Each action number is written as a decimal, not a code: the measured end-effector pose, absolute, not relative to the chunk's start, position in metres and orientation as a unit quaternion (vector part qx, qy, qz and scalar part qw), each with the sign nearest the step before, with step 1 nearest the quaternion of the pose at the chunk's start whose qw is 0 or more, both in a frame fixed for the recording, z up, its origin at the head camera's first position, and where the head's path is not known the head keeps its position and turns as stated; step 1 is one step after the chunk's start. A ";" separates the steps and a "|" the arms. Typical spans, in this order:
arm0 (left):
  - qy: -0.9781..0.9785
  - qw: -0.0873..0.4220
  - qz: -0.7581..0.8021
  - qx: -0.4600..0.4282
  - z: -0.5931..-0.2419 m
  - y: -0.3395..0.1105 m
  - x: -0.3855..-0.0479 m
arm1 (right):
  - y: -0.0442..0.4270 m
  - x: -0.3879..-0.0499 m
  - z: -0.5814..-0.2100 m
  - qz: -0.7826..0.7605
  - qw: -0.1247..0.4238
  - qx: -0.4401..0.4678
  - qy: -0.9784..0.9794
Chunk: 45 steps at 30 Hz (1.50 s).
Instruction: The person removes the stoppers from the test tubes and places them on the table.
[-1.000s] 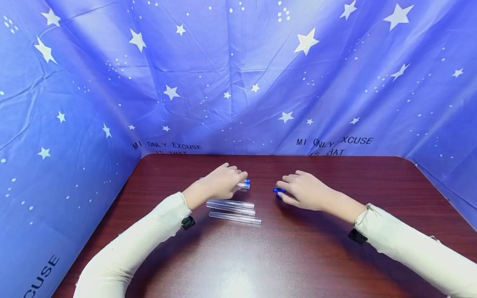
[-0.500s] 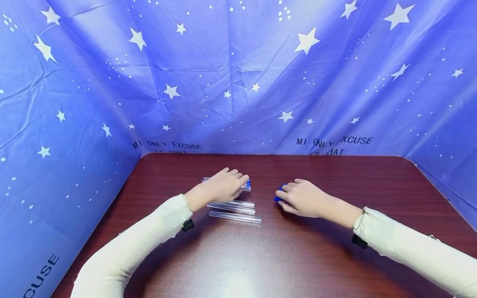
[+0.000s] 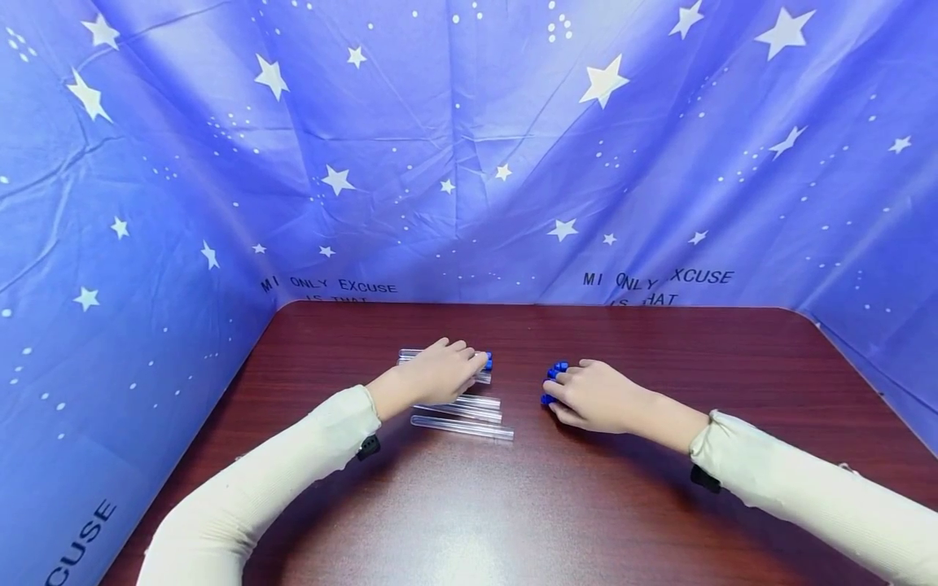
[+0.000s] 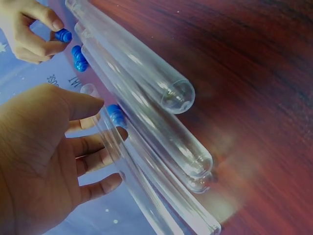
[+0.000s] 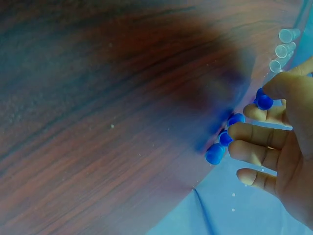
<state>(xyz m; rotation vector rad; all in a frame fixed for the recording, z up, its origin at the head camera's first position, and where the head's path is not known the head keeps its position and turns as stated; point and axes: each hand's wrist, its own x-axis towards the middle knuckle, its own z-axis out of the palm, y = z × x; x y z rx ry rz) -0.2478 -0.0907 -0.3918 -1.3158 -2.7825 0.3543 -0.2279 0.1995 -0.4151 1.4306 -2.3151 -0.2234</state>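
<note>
While the left hand (image 3: 442, 373) holds a clear tube (image 4: 145, 196) between its thumb and bent fingers, the right hand (image 3: 595, 396) pinches a blue plug (image 5: 264, 102) with its thumb and first finger. Its other fingers are bent and a bit apart. Both hands work toward the far edge of the table (image 3: 623, 505). They have slid a little way back from that edge since a moment ago, and more of the loose plugs (image 5: 214, 154) now peek out by the right hand. To me, that looks like one plug is picked from the bunch. It is well apart from the clear tube, whose end shows no plug yet. Three bare tubes (image 3: 462, 428) lie on the near side of the left hand.
</note>
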 end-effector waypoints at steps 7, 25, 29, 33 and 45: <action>-0.903 -0.009 0.115 -0.414 -0.394 -0.090 -0.247 | 0.200 -0.228 -0.416 -0.087 0.188 0.507 -0.837; -0.900 -0.023 0.123 -0.418 -0.397 -0.088 -0.248 | 0.200 -0.229 -0.426 -0.097 0.210 0.512 -0.827; -0.904 -0.038 0.122 -0.409 -0.395 -0.086 -0.247 | 0.199 -0.231 -0.430 -0.113 0.240 0.523 -0.810; -0.904 -0.043 0.128 -0.406 -0.395 -0.086 -0.247 | 0.198 -0.233 -0.433 -0.118 0.263 0.523 -0.802; -0.899 -0.034 0.150 -0.409 -0.400 -0.084 -0.249 | 0.201 -0.235 -0.436 -0.106 0.284 0.511 -0.804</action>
